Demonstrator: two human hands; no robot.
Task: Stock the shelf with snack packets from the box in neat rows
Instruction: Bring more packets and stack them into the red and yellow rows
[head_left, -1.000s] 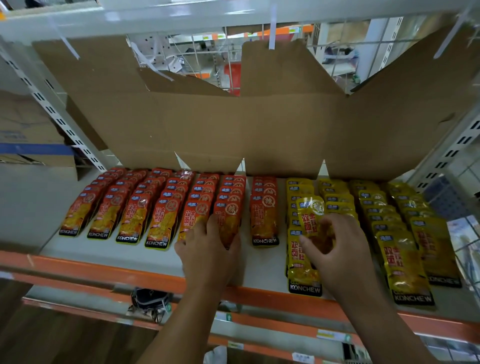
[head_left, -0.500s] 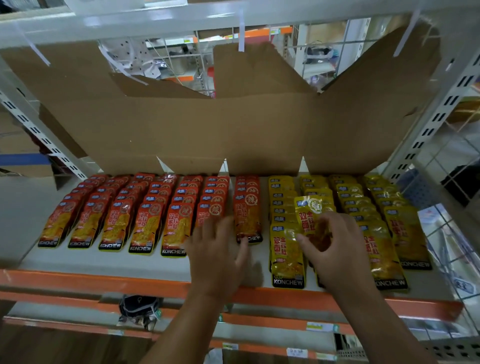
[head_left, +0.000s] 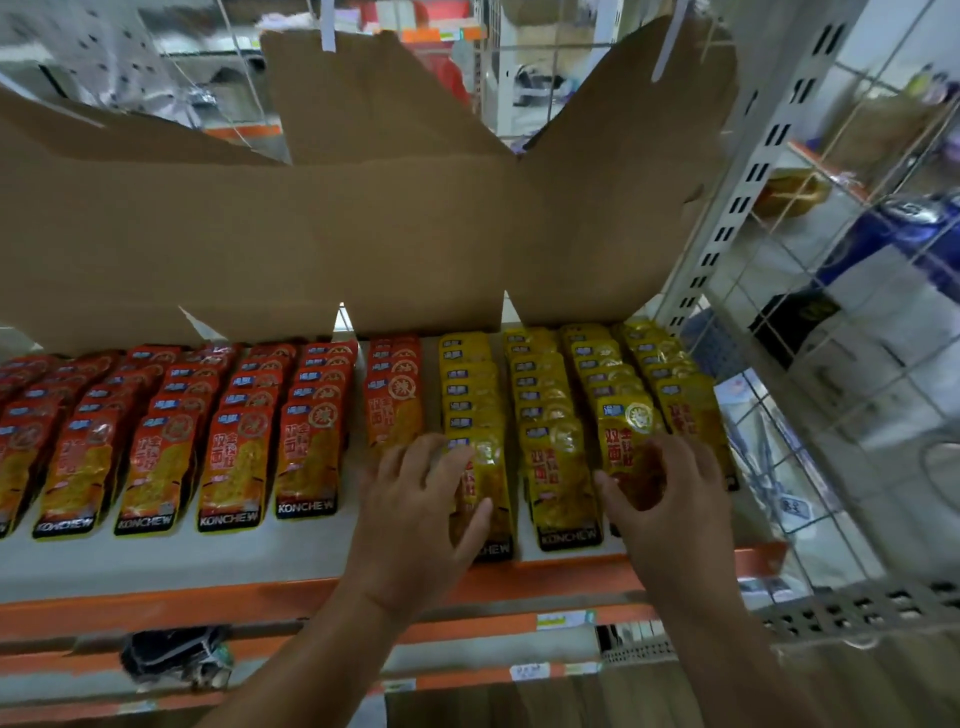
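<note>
On the shelf (head_left: 208, 556), left hand (head_left: 421, 514) moved from red packets (head_left: 234, 467) to yellow row (head_left: 467, 389), flat; right hand (head_left: 670, 499) grip pinches yellow packet (head_left: 626, 431), likely placing next.

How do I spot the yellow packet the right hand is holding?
Find the big brown cardboard standing on the shelf; yellow rows lie in front of its right part. In the third yellow row from the left, the right hand pinches the yellow packet: it alone sits lifted over its flat neighbours.

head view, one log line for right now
left hand: flat on leftmost yellow row | right hand: pinches yellow packet | red rows: untouched
</note>
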